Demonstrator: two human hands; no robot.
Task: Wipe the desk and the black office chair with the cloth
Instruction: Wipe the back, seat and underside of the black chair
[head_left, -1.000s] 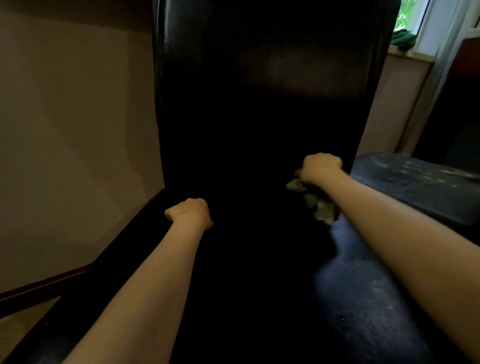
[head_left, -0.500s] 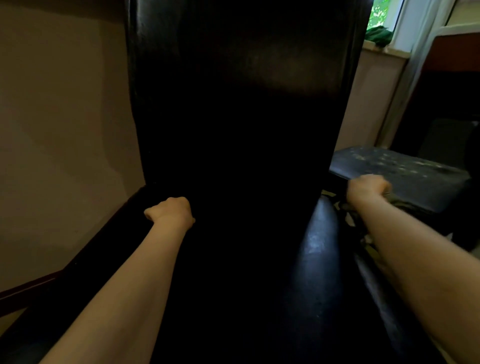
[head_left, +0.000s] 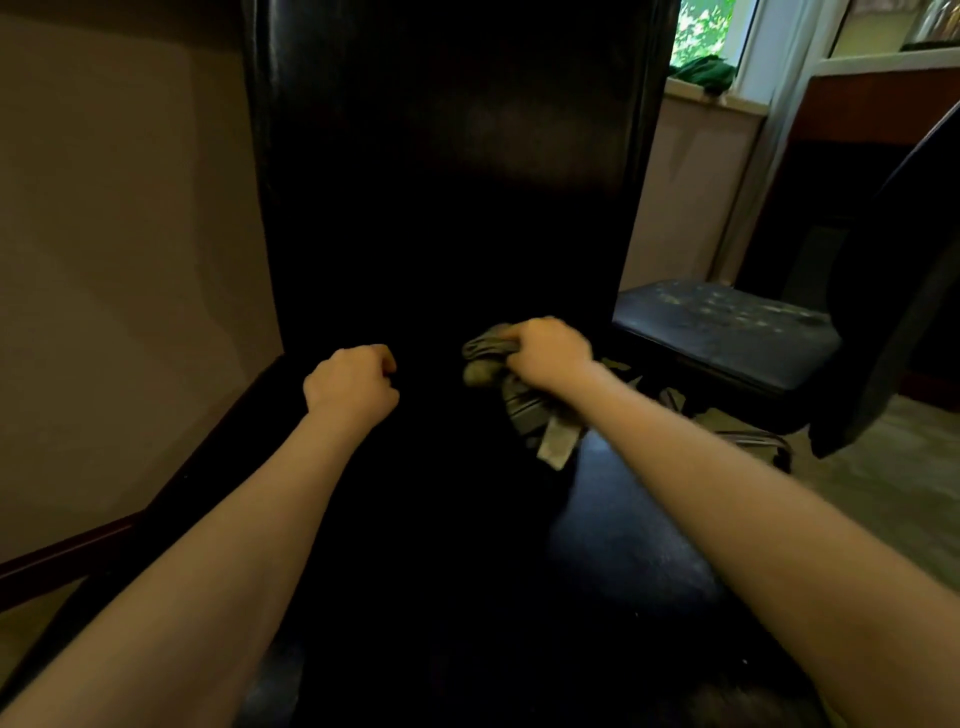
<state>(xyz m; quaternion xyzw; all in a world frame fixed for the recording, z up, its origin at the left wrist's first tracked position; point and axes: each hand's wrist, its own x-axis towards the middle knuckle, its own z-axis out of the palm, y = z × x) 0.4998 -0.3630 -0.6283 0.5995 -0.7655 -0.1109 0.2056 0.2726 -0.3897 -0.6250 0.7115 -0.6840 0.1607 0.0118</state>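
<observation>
Cloth, greyish-green and crumpled, is bunched in the right hand, whose fingers are curled tightly round its upper folds while a loose tail hangs below the wrist toward 6 o'clock. It is held against the foot of the backrest of the black office chair, just above the glossy seat, which reflects some light at 5 o'clock of the hand. The left hand sits at 9 o'clock of the cloth, near but apart from it, its fingers folded into a fist with nothing seen inside; whether it presses on the dark upholstery cannot be told. The cloth is judged light, soft and limp, so it is best gathered in a wad at its middle, as now, with the trailing end tucked in so that it is not dragged. The chair's covering looks smooth and likely slippery, and the chair may turn or roll under pressure, so bracing by the free hand is advised. No container is seen. A 2nd, dusty seat stands at 2 o'clock of the right hand, and a window at 1 o'clock. The tabletop cannot be made out with certainty.
</observation>
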